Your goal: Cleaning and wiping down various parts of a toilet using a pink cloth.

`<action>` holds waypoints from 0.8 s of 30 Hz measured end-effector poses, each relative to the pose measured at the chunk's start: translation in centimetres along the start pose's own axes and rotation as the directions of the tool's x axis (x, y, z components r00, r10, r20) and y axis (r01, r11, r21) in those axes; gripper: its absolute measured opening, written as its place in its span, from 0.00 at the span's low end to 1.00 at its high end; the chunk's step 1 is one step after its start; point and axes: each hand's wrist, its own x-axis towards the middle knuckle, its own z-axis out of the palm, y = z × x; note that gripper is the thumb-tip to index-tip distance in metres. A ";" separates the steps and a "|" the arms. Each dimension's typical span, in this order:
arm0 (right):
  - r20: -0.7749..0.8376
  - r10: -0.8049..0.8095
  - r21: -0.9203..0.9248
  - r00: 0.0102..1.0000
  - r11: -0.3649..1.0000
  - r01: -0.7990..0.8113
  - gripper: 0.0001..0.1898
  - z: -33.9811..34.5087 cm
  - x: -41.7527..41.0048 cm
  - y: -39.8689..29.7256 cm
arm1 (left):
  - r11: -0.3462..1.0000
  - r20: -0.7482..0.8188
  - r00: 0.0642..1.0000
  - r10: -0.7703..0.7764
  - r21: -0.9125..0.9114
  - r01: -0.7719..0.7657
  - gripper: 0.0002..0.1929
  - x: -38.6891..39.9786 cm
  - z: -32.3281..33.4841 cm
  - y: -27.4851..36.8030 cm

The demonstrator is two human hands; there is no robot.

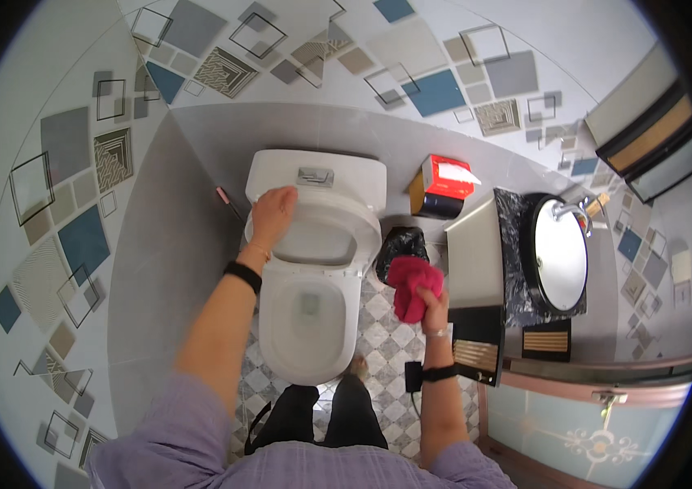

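Observation:
A white toilet stands before me, its bowl uncovered and its seat raised against the tank. My left hand is at the upper left of the raised seat, just below the metal flush button. Its fingers lie close together and hide part of the rim; whether they grip it cannot be told. My right hand is closed around a bunched crimson cloth. That cloth hangs to the right of the toilet, in front of a waste bin lined with a black bag.
Red tissue packaging sits above a dark and gold box on the right. A washbasin with a chrome faucet is set on a black marbled counter. Below it, a cabinet door projects near my right forearm. A pink-handled brush stands left.

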 end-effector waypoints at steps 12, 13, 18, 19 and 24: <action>0.566 -0.324 -0.824 0.758 -0.223 0.521 0.24 14.1 27.6 3.3 | 0.948 -0.027 0.958 -0.285 -0.154 0.277 0.08 -9.2 -2.8 7.8; 0.585 -0.302 -0.811 0.753 -0.218 0.542 0.24 15.5 28.6 3.2 | 0.947 -0.030 0.955 -0.294 -0.141 0.287 0.08 -9.3 -2.9 7.8; 0.833 -0.060 -0.553 0.550 -0.069 0.830 0.22 14.1 26.7 0.9 | 0.936 -0.045 0.938 -0.343 -0.100 0.337 0.08 -10.8 -4.0 8.1; 0.874 -0.052 -0.485 0.482 -0.045 0.874 0.23 12.1 26.4 0.5 | 0.933 -0.036 0.936 -0.349 -0.105 0.344 0.09 -11.0 -4.0 8.2; 0.857 0.036 -0.507 0.515 -0.123 0.853 0.25 12.1 27.6 0.0 | 0.926 -0.027 0.928 -0.372 -0.079 0.369 0.10 -12.5 -4.7 8.6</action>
